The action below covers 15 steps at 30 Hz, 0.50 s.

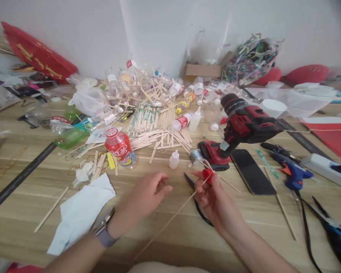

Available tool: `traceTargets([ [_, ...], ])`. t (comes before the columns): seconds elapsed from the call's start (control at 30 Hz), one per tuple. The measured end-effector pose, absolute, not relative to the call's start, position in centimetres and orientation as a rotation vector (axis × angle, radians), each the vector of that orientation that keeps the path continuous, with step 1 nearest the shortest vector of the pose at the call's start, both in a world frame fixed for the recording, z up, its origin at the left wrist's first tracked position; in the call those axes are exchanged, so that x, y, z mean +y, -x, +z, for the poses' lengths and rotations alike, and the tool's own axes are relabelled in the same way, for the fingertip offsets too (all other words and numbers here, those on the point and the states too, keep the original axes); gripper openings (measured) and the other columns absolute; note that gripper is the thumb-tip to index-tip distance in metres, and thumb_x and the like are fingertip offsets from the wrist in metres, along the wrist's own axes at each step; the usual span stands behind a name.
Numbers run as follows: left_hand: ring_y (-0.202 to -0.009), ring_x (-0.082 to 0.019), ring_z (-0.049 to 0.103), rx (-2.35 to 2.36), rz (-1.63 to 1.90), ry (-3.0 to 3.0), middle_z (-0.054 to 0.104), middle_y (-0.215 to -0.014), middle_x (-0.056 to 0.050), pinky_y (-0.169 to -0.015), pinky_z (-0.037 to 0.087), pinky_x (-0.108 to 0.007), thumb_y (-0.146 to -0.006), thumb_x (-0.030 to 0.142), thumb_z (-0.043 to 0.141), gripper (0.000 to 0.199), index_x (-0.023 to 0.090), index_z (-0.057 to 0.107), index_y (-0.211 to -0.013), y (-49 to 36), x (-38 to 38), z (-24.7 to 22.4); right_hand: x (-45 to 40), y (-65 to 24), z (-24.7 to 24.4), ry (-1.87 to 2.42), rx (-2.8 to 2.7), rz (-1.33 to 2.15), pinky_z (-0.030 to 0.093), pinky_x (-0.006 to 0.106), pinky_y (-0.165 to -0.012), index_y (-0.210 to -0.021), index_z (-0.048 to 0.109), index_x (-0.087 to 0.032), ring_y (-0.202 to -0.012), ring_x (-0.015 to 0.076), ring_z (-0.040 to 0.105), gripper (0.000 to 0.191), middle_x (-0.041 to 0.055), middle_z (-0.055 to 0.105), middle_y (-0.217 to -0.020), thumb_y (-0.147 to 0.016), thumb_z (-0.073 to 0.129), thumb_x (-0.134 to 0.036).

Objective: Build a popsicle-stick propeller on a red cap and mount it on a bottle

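My right hand (217,203) pinches a red bottle cap (207,174) between thumb and fingers. A thin wooden stick (166,224) passes at the cap and slants down toward the table's near edge; whether it goes through the cap I cannot tell. My left hand (142,201), with a watch on its wrist, hovers left of it, slightly blurred, fingers loosely curled and apart from the thumb, holding nothing visible. Beyond the hands stand a small white dropper bottle (174,159) and a clear bottle with a red label (120,148). Scissors (191,182) lie partly hidden behind my right hand.
A red and black cordless drill (244,127) stands behind my right hand, beside a phone (252,172). Right of these lie a blue glue gun (294,172) and pliers (329,223). Craft sticks (161,140) and plastic bottles heap at the back; white paper (79,208) lies left.
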<state>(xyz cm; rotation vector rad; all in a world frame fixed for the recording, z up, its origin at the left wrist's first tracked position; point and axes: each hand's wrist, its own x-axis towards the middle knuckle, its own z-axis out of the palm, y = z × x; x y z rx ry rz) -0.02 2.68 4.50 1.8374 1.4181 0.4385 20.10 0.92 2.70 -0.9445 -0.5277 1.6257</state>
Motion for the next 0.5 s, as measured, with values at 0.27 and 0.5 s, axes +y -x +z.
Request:
traceTargets([
  [0.27,-0.103,-0.025,0.059,1.526,0.709,-2.063,0.058,-0.123,-0.014,-0.088,0.045,-0.039,-0.082,0.029,0.066,0.048,0.016,0.046,-0.124,-3.2,7.8,2.5,3.0,-19.1,2.4,0.960,-0.603,1.618,0.030,0.020,-0.042,-0.087,0.072,-0.019,-0.045,0.0062,0.036,0.047,-0.0032,0.051,-0.059,-0.072,0.071,-0.064],
  [0.5,-0.083,-0.023,0.060,1.577,0.643,-2.072,0.065,-0.089,-0.007,-0.071,0.043,-0.032,-0.085,0.031,0.058,0.015,0.018,0.056,-0.092,-3.4,10.3,1.7,3.8,-18.4,2.1,0.990,-0.581,1.680,0.026,0.022,-0.043,-0.086,0.070,-0.019,-0.045,0.0067,0.035,0.046,-0.0037,0.053,-0.060,-0.071,0.073,-0.062],
])
